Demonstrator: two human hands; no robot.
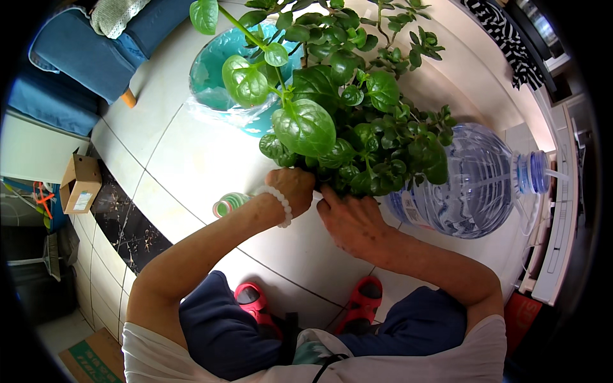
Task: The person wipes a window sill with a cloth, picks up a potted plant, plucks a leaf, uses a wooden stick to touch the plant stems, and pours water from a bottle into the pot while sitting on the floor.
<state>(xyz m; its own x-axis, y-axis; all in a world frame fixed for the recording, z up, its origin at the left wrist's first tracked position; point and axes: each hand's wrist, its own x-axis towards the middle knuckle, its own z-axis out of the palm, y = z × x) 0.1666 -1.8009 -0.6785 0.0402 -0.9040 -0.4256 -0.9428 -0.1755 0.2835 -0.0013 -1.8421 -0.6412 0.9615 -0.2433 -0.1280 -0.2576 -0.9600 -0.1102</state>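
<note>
A leafy green plant [354, 134] fills the upper middle, with glossy round leaves and smaller dark leaves on branching stems. My left hand [294, 189], below a white bead bracelet [280, 201], reaches in under the lower leaves; its fingertips are hidden. Close beside it, my right hand [352, 218] has bent fingers at the plant's lower edge, the tips partly covered by foliage. Whether either hand grips a stem or a pot cannot be told. A small green-tinted bottle [230, 205] is on the floor left of my left wrist.
To the right lies a large clear plastic water bottle [471, 182] with a blue neck. Behind the plant stands a teal bin [215, 72] with a plastic liner. A blue sofa [86, 52], an open cardboard box [81, 182] and a white cabinet [558, 206] surround the tiled floor [177, 158].
</note>
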